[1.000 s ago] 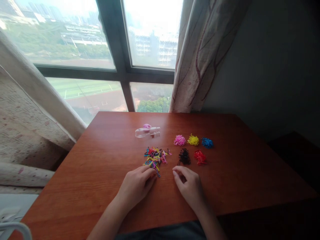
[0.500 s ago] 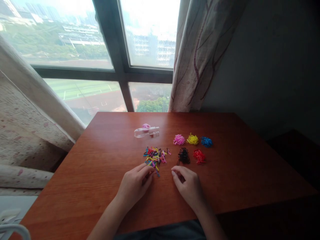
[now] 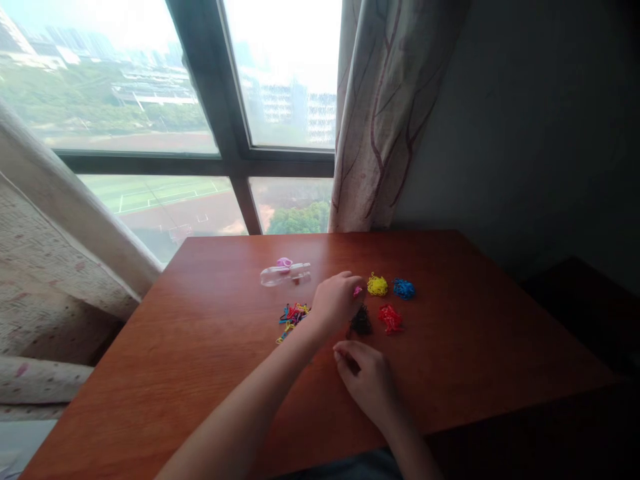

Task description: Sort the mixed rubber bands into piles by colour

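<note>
My left hand (image 3: pixel 338 301) is stretched across to the pile of pink rubber bands (image 3: pixel 357 291), covering most of it. Its fingers are bent together at the pile; whatever they pinch is hidden. Nearer me, my right hand (image 3: pixel 366 377) rests just below the black rubber bands (image 3: pixel 361 321), thumb and forefinger closed, with nothing I can make out between them. A heap of mixed-colour rubber bands (image 3: pixel 294 319) lies left of my left wrist, partly covered by the forearm.
Yellow rubber bands (image 3: pixel 377 285), blue ones (image 3: pixel 404 289) and red ones (image 3: pixel 391 319) lie in separate piles on the right. A clear plastic container (image 3: pixel 274 276) with a pink piece (image 3: pixel 285 263) lies farther back on the wooden table (image 3: pixel 480 320), before a window.
My left hand has moved from the mixed heap, forward and right, to the pink pile. My right hand stays near the black pile, still pinched. The view has shifted slightly.
</note>
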Demonstrator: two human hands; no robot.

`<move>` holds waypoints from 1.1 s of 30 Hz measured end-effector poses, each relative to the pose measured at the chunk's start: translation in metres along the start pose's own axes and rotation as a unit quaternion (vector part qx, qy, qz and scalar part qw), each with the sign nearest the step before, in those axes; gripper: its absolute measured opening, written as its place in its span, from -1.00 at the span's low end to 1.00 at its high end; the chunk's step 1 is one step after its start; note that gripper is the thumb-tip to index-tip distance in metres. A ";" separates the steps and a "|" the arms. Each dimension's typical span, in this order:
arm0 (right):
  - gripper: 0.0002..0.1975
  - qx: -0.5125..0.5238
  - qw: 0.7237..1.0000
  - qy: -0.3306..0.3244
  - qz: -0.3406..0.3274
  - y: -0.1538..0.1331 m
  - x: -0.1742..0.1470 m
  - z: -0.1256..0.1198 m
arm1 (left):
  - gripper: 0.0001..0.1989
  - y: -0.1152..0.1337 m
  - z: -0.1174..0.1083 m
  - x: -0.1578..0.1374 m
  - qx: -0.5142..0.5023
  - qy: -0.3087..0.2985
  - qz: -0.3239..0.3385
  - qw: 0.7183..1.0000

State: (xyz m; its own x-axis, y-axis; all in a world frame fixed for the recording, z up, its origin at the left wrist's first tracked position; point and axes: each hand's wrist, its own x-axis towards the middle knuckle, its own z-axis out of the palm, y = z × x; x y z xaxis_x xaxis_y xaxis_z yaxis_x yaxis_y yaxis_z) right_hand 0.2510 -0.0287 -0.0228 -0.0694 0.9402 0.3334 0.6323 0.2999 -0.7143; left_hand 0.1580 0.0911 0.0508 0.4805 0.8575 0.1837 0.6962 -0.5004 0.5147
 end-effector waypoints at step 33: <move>-0.84 -0.040 0.998 -0.029 0.027 -0.013 0.001 0.007 | -0.85 -0.068 -0.014 -0.163 -0.146 0.146 -0.051 0.977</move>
State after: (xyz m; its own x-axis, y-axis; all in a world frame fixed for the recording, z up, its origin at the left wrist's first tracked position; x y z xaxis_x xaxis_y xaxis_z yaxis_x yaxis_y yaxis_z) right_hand 0.2369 -0.0307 -0.0176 -0.0768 0.9631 0.2578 0.6952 0.2371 -0.6785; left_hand 0.0246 -0.0128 -0.0026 0.2145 0.9197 0.3289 0.5296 -0.3925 0.7520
